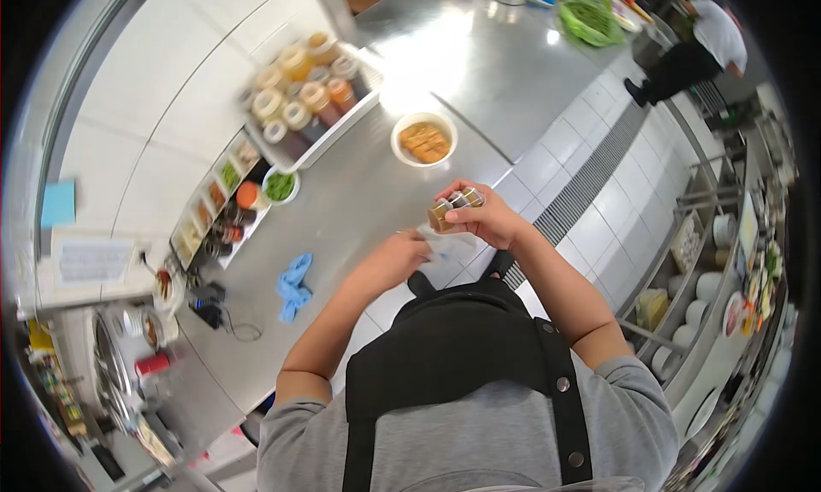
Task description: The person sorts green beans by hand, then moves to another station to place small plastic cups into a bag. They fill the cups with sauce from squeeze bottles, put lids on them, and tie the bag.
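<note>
My right hand [486,221] is raised over the edge of the steel counter [359,201] and grips a small clear container [453,208] with brown contents. Just below and to its left, my left hand [395,257] pinches a thin clear plastic piece [440,240]; what exactly it is stays blurred. The two hands are close together, nearly touching. A white bowl of orange-brown food [423,139] stands on the counter just beyond my hands.
A tray of lidded sauce jars [308,99] sits by the wall, with a small bowl of greens [280,186] and a row of condiment tubs [218,203]. A blue cloth [293,285] lies on the counter. Another person [710,39] stands far off. Dish shelves [710,287] line the right.
</note>
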{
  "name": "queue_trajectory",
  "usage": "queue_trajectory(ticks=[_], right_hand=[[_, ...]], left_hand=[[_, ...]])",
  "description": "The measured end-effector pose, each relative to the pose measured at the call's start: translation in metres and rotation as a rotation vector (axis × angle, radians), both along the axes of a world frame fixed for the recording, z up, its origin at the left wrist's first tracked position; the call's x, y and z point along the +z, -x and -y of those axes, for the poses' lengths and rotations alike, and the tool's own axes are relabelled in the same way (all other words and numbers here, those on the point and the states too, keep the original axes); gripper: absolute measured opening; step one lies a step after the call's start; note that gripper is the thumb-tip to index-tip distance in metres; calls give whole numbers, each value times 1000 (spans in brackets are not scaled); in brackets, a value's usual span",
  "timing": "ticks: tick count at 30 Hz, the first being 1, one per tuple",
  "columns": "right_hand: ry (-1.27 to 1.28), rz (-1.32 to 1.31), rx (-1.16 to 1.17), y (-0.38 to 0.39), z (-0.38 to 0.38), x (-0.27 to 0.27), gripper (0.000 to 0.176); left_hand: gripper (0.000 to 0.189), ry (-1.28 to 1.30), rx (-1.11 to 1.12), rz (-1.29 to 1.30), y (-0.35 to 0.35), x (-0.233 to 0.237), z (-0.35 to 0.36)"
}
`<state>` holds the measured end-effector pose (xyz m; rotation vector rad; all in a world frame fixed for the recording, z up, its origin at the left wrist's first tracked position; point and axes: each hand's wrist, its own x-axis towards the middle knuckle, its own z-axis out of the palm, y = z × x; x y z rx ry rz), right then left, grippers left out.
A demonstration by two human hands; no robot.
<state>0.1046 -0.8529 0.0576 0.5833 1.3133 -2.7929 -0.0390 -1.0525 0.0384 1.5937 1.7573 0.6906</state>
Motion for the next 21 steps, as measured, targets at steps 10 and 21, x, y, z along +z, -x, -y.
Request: queue_trajectory(ticks=[10,21], right_hand=[[-1405,186,-119,-207,-145,-7,32],[-1544,246,-533,-359,-259,-50,20]], left_hand=[[17,-125,-491,7,-149,25,-248],[16,-285,-856,-92,-323,24,-421]])
